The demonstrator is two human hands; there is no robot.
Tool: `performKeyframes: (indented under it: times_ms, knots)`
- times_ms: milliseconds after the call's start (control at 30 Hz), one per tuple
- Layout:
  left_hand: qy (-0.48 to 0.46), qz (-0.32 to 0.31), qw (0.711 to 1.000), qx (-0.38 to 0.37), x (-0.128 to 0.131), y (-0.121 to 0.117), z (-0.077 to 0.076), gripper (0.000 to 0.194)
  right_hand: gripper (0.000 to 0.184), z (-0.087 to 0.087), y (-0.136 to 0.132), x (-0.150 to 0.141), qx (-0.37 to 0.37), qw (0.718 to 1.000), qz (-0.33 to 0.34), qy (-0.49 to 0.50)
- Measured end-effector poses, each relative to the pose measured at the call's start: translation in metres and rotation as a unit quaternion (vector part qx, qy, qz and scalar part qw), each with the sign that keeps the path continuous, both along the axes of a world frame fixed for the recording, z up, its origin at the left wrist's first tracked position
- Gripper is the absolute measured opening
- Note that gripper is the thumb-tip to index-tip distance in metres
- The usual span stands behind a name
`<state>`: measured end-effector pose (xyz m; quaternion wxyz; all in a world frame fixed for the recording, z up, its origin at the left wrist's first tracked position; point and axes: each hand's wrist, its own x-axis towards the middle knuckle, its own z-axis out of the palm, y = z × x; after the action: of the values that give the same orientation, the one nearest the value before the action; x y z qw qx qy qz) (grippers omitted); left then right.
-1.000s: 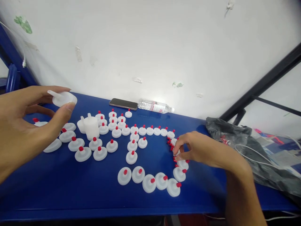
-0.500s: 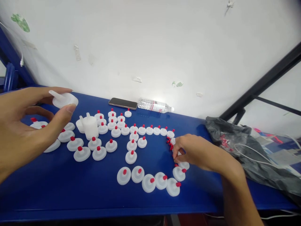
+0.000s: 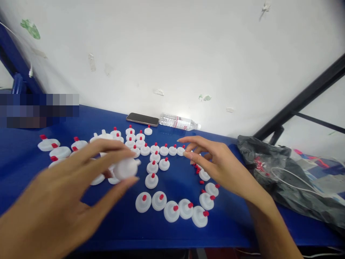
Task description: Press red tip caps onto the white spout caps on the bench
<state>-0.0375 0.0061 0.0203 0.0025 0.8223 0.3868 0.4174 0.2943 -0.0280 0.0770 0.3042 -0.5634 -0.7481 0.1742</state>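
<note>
My left hand (image 3: 88, 180), blurred, grips a white plastic spout lid (image 3: 126, 169) between thumb and fingers. Its bare spout points right, with no red cap on it. To the right, above the table, my right hand (image 3: 212, 162) has its thumb and middle finger close together and its index finger stretched out. Whatever the pinch holds is too small to make out. Below those fingertips lie several loose red caps (image 3: 198, 169). Around both hands stand white lids with red-capped spouts (image 3: 151, 181), in rows and a curve on the blue table (image 3: 178, 181). My left hand partly hides others.
At the back, against the wall, lie a phone (image 3: 142, 119) and a clear plastic bottle (image 3: 179, 122) on its side. A black plastic bag (image 3: 269, 180) covers the right end, with a clear bag of red pieces (image 3: 262, 165) on it. A white cable (image 3: 291, 176) crosses it.
My left hand has moved right and down with the white spout lid, towards the middle. My right hand has risen from the loose red caps and shifted left.
</note>
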Motion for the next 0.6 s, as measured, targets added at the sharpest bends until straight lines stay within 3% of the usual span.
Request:
performKeyframes:
  times_ms: [100, 233, 367, 600]
  knots:
    - [-0.006, -0.055, 0.998, 0.014, 0.019, -0.010, -0.009, 0.033, 0.015, -0.003, 0.000, -0.016, 0.064, 0.996, 0.020, 0.055]
    - [-0.023, -0.110, 0.993, 0.017, 0.035, -0.010, -0.009, 0.022, 0.001, -0.013, -0.002, -0.032, 0.044, 0.981, 0.072, 0.176]
    - [-0.012, -0.111, 0.993, 0.041, 0.040, -0.007, -0.006, 0.029, 0.005, -0.024, -0.002, -0.042, 0.023, 0.971, 0.127, 0.203]
    - [-0.003, -0.100, 0.993, 0.062, 0.038, -0.009, -0.010, 0.033, 0.003, -0.027, -0.002, -0.042, 0.092, 0.973, 0.107, 0.185]
